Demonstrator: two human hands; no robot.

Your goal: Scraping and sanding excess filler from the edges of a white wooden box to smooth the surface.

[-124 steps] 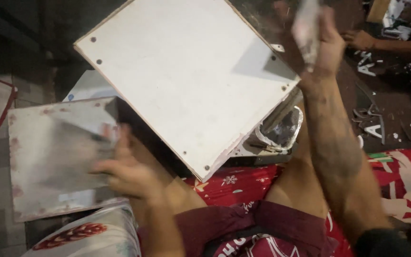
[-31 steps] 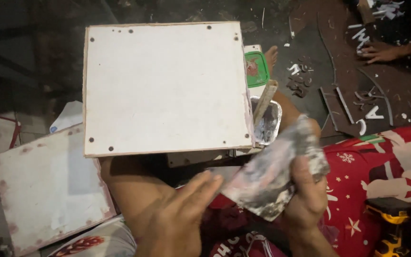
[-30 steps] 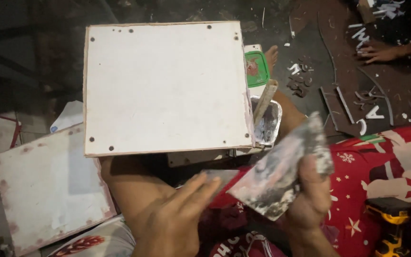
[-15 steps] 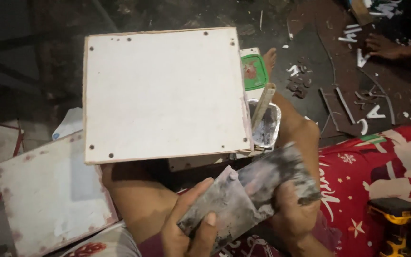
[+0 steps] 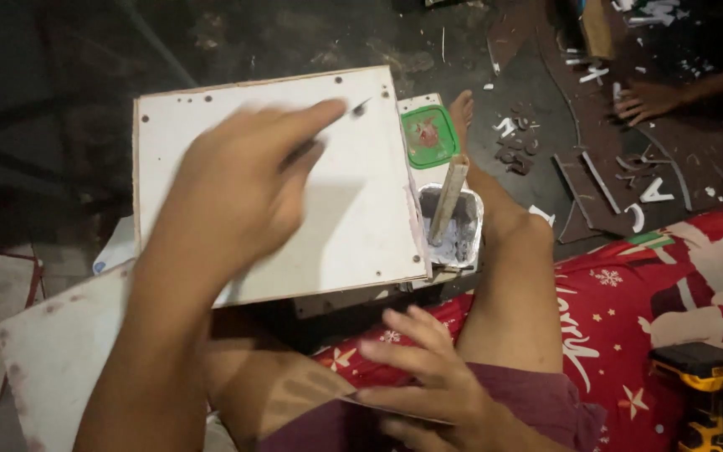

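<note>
A dark, dusty floor [image 5: 311,42] is carrying everything here. Small white cut-out letters [image 5: 654,188] and dark strips are lying scattered over it at the upper right, while a red patterned cloth [image 5: 663,285] is spreading across it at the lower right. A yellow-and-black power drill [image 5: 700,393] is resting on that cloth.

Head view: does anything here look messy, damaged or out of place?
Yes. White cut-out pieces lie scattered over the dark floor. A stick leans tilted in a small tub smeared with grey paste. The white board under the left hand shows small dark holes.
</note>
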